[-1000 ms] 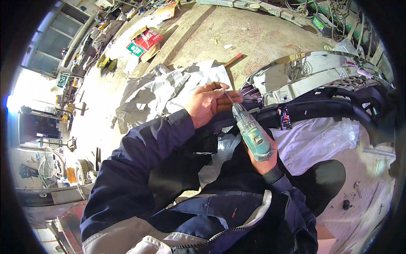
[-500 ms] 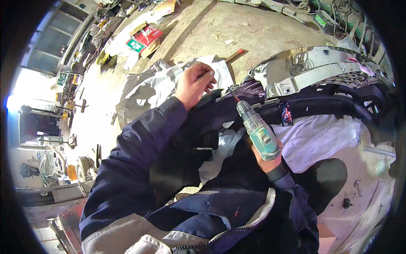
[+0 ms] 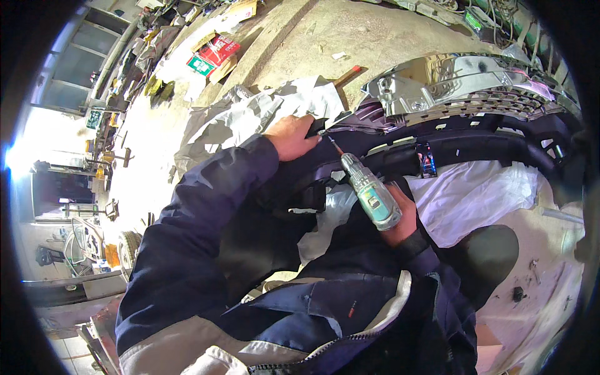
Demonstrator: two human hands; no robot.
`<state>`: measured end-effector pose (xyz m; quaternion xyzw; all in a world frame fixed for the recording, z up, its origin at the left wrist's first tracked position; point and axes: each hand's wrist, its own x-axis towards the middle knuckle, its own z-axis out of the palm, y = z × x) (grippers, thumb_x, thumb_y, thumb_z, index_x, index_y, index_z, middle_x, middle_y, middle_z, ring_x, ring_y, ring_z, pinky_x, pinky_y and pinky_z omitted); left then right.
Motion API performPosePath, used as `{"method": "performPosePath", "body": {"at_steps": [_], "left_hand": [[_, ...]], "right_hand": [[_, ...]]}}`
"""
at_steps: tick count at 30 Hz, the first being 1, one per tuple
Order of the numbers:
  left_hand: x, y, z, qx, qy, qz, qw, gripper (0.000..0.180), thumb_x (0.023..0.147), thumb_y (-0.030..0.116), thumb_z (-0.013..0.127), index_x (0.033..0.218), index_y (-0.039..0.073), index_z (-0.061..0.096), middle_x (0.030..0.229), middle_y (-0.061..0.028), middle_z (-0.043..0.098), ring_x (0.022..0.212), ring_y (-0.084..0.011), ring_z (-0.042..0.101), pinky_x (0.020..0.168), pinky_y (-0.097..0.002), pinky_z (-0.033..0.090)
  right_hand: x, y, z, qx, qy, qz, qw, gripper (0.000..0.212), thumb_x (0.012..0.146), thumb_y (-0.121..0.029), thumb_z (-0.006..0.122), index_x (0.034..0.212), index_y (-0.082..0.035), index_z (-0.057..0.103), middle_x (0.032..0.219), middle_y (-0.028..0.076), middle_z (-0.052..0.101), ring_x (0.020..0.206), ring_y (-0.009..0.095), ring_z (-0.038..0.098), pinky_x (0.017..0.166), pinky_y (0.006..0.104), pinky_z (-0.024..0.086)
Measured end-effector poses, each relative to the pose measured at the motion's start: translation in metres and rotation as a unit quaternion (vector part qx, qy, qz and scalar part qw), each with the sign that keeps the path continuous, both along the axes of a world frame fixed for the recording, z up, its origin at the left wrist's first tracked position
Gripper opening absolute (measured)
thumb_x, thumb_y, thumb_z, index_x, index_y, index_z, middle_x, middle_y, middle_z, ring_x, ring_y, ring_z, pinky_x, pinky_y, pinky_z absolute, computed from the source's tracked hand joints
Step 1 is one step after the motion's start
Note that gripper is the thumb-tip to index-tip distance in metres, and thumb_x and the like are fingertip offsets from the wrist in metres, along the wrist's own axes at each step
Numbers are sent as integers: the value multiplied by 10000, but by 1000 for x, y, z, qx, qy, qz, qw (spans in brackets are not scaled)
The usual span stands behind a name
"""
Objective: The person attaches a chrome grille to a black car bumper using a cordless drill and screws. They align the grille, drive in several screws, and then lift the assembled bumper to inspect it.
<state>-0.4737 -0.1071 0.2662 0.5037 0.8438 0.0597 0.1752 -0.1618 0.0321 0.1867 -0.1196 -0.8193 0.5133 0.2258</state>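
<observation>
A large black plastic car bumper [image 3: 400, 153] lies across in front of me, with a shiny chrome grille trim [image 3: 437, 81] along its far side. My left hand [image 3: 291, 137] is closed round the bumper's left end, thumb and fingers on either side of the dark edge. In my right hand [image 3: 400, 219] is a teal cordless drill [image 3: 370, 194], held by its grip, which the hand partly hides. Its long thin bit points up and left toward the spot beside my left fingers. The bit's tip appears close to the bumper edge; contact cannot be made out.
Crumpled white sheeting [image 3: 244, 119] spreads beyond my left hand, and more plastic sheet [image 3: 469, 194] lies under the bumper at right. A red-tipped stick [image 3: 347, 76] and a red-green package [image 3: 214, 55] lie on the floor. A small dark packet [image 3: 426, 159] rests on the bumper.
My left hand has moved down onto the bumper's end and closed there. The drill has shifted slightly left, its bit now nearer that hand. The chrome trim appears tilted differently.
</observation>
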Motion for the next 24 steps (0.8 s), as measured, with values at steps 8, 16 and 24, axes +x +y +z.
{"method": "performPosePath", "body": {"at_steps": [8, 16, 24], "left_hand": [[-2, 2, -3, -30, 42, 0, 999, 393, 983, 355, 669, 1096, -19, 623, 936, -298, 691, 946, -483, 684, 846, -557, 526], [2, 5, 1, -31, 48, 7, 998, 383, 975, 355, 680, 1051, -18, 636, 926, -299, 695, 923, -488, 687, 836, -559, 533], [8, 6, 5, -38, 52, 16, 998, 334, 976, 323, 669, 1047, -2, 638, 907, -287, 699, 908, -488, 689, 818, -561, 534]], "right_hand": [[-14, -8, 2, 19, 3, 1, 1000, 442, 760, -116, 838, 1161, -20, 679, 1046, 194, 708, 954, 424, 693, 823, 437, 561], [-18, -13, 3, 12, 9, -21, 1000, 428, 763, -85, 823, 1160, -12, 681, 1048, 198, 712, 963, 425, 694, 834, 432, 560], [-24, -15, -1, 1, 10, -15, 1000, 433, 752, -82, 814, 1158, -15, 680, 1055, 205, 703, 964, 430, 687, 840, 435, 555]]}}
